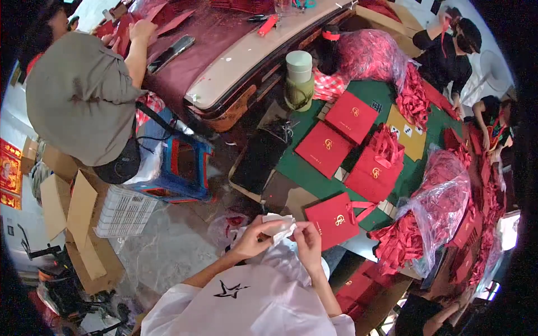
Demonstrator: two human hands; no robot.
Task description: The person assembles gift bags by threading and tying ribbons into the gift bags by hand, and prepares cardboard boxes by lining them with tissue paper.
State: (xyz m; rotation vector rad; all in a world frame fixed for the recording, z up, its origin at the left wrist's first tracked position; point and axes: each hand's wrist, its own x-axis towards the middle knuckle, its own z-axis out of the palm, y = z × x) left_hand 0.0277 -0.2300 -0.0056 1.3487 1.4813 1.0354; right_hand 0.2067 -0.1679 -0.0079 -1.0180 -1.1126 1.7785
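My left hand (255,238) has its thumb and fingers closed on a crumpled white tissue-like piece (284,226) in front of my chest. Fingertips of my right hand (308,244) pinch the same piece at its right edge. Just right of my hands lies a flat red gift bag (330,219) with a ribbon handle, at the near edge of the green tabletop (302,176). Farther off lie a red gift bag (364,182) with ribbon handles and two flat red bags or boxes (324,148), touching none of my fingers.
Plastic-wrapped bundles of red ribbon (440,182) border the table's right side. A pale green cup (299,67) stands at the back. To the left are a person on a blue stool (185,162), a white crate (126,211) and open cartons (84,224). Other people work at right.
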